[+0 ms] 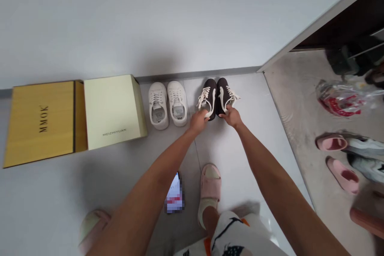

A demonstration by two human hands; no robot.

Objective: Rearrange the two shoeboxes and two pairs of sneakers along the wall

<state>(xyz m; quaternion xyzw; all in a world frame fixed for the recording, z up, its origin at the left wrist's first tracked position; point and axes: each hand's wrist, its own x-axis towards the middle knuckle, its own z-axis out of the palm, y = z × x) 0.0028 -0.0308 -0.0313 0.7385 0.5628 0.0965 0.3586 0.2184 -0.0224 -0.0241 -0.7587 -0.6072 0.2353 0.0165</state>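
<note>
Two dark brown sneakers with cream stripes and laces stand side by side on the tiles, toes toward the wall. My left hand [199, 121] grips the left dark sneaker [211, 90] at its heel opening. The heel of the right dark sneaker [222, 88] is pinched in my right hand [233, 117]. Both hands are closed, with some fingers hidden inside or behind the shoes. To their left is a white sneaker pair, the left white sneaker [158, 104] and the right white sneaker [177, 102], both with laces tied and toes to the wall.
A pale yellow box [111, 112] and a gold box [42, 124] line the wall at left. A phone [174, 194] lies on the floor between my feet in pink slippers [210, 186]. Beyond the doorway are more pink slippers [342, 174], grey sneakers [367, 166] and a plastic bag [339, 98].
</note>
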